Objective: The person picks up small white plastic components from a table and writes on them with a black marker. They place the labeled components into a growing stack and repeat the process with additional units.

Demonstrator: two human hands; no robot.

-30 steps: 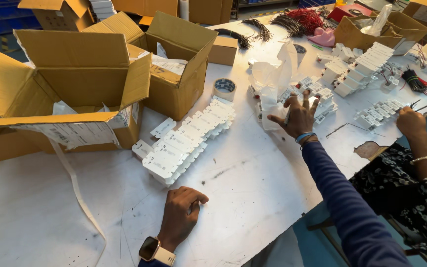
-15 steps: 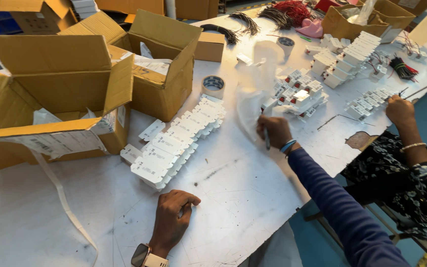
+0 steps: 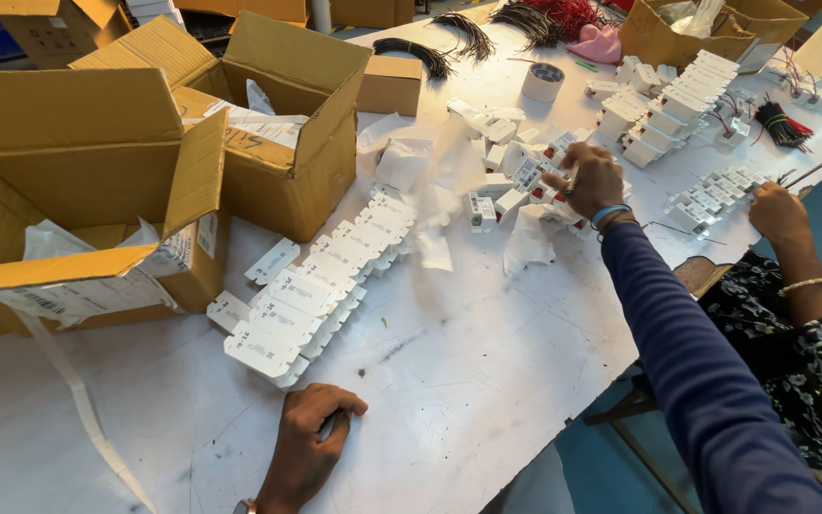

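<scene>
White laminate surface [image 3: 487, 381] is carrying the work, and its near edge is running diagonally from the lower middle up toward the right, with blue floor showing beyond it. The left hand [image 3: 306, 449] is resting near that edge, fingers curled together into a loose fist; whether anything is inside it I cannot tell. The widest open room is lying around and ahead of this hand, a bare stretch between it and the long row of white plastic parts [image 3: 321, 290].

The right hand [image 3: 594, 179] is reaching far across the surface, fingers closing on the loose pile of small white-and-red components [image 3: 525, 176], with crumpled clear wrapping [image 3: 435, 205] just beside them. Open cardboard boxes [image 3: 126, 181] are crowding the left side, their flaps hanging over the surface and narrowing the room there. Stacked white blocks [image 3: 677, 100] and a tape roll [image 3: 543, 82] are sitting farther back. Another person's hand [image 3: 777, 211] is working at the right edge beside a short row of small parts [image 3: 715, 190].

Compared with half a second ago, the right hand is sitting farther forward, right in the component pile, while the left hand is staying put by the edge.
</scene>
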